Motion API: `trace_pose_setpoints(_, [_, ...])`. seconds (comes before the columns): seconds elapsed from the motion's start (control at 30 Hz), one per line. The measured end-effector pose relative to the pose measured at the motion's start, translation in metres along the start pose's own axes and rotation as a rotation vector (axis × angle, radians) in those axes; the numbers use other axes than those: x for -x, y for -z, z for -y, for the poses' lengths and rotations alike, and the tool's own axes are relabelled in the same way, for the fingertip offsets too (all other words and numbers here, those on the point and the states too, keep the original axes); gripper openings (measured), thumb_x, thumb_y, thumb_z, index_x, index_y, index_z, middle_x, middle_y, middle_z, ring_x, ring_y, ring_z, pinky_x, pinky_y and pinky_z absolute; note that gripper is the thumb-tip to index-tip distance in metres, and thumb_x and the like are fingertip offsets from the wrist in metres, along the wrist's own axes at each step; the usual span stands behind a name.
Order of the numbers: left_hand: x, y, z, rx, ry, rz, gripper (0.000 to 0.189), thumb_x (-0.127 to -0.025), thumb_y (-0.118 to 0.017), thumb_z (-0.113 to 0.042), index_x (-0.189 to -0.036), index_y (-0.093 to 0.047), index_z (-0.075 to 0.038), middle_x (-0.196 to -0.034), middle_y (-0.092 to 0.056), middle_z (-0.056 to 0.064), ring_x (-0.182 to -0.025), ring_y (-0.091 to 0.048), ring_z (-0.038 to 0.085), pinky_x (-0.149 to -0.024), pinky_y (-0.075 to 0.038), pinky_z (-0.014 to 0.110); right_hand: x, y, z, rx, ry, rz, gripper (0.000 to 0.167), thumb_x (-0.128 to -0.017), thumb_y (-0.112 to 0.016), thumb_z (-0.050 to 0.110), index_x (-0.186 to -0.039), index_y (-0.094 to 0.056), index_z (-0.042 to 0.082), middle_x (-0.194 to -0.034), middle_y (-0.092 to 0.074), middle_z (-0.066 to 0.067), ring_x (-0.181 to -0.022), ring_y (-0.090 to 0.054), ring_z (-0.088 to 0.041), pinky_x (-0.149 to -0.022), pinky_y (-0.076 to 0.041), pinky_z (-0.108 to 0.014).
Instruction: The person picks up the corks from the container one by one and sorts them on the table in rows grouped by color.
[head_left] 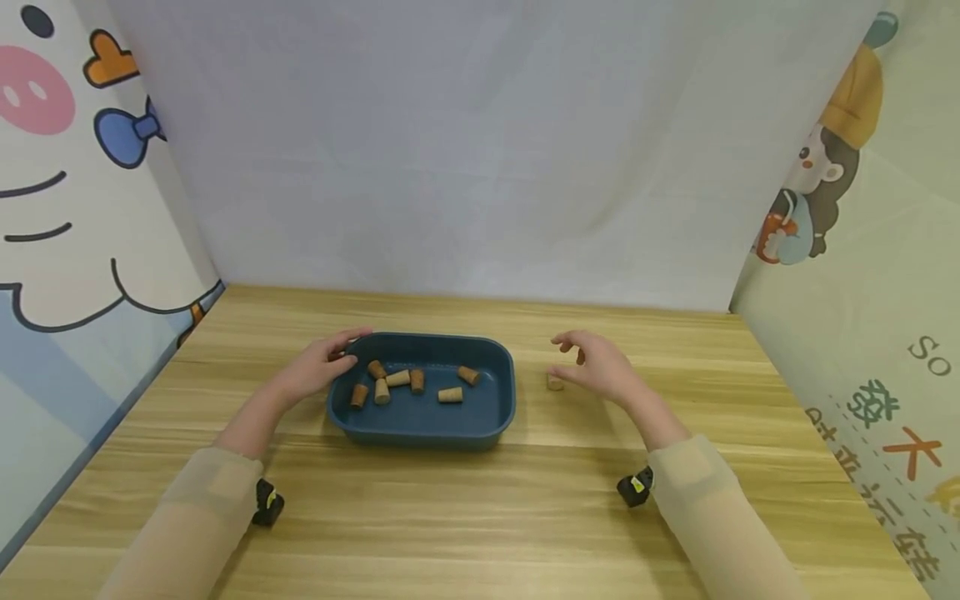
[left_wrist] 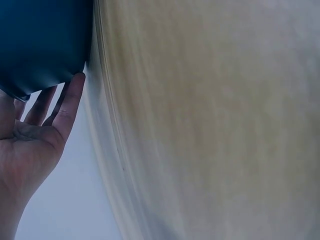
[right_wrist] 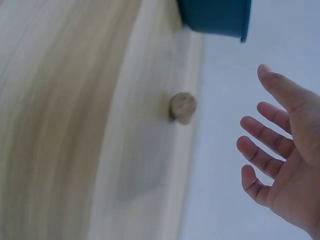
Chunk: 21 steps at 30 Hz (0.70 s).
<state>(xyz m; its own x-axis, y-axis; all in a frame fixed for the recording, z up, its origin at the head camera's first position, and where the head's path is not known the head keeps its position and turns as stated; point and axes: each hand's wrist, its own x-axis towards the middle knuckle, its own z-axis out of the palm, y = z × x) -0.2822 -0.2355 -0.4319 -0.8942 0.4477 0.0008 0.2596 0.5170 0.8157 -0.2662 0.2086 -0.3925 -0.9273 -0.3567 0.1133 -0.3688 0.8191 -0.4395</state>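
A dark blue rectangular bin (head_left: 420, 442) stands on the table with several cork stoppers (head_left: 450, 395) lying loose inside it. My left hand (head_left: 315, 368) is at the bin's left end, its thumb by the rim and its fairly straight fingers reaching along the outer wall. In the left wrist view, the little finger touches the bin's outside low down. One more cork stopper (right_wrist: 183, 106) sits on the table right of the bin. Over it hovers my right hand (head_left: 600, 367), fingers loosely bent and apart, with nothing in the grasp; the right wrist view shows a gap between fingers and cork.
The wood-grain table (head_left: 480, 517) reaches back to a pale curtain (head_left: 465, 150). Printed cloths hang at the left (head_left: 67, 208) and right (head_left: 847, 333) sides. Each wrist wears a small black camera, and the bin's right wall stands between the right hand and the corks inside.
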Motion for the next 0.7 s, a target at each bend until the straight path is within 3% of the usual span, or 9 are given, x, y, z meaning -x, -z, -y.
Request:
trace_pose_setpoints(0.37, [-0.001, -0.001, -0.002, -0.023, 0.002, -0.001, 0.049, -0.101, -0.043, -0.015, -0.149, -0.031, -0.015, -0.155, -0.020, 0.018, -0.138, -0.022, 0.044, -0.107, -0.024, 0.060, 0.000, 0.006, 0.048, 0.010, 0.151, -0.037, 0.048, -0.084, -0.072, 0.032, -0.125, -0.060, 0.010, -0.112, -0.065, -0.008, -0.088, -0.056, -0.024, -0.073, -0.045, -0.036])
trace_pose_setpoints(0.7, [-0.001, -0.001, -0.002, -0.042, 0.035, -0.002, 0.050, -0.101, -0.041, -0.015, -0.149, -0.029, -0.016, -0.156, -0.017, 0.018, -0.139, -0.019, 0.046, -0.103, -0.030, 0.060, -0.009, -0.017, 0.082, 0.042, 0.345, -0.012, 0.047, -0.084, -0.071, 0.034, -0.124, -0.061, 0.012, -0.111, -0.065, -0.005, -0.094, -0.057, -0.019, -0.083, -0.047, -0.036])
